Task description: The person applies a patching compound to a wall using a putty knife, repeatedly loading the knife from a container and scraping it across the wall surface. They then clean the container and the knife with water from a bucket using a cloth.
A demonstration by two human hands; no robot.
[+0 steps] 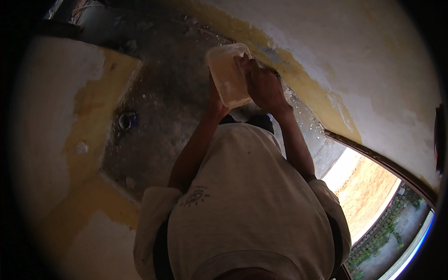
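Above dusty floor [158, 102], tub [227, 74] between hands [263, 86]

The rough grey concrete floor [163, 88] is speckled all over with pale flecks and patches of dust. A small round dark ring-shaped object [126, 120] lies on it near the left wall's foot. A few small whitish lumps of debris [130, 182] sit near the lower corner, and more scattered rubble [130, 45] lies toward the far end.
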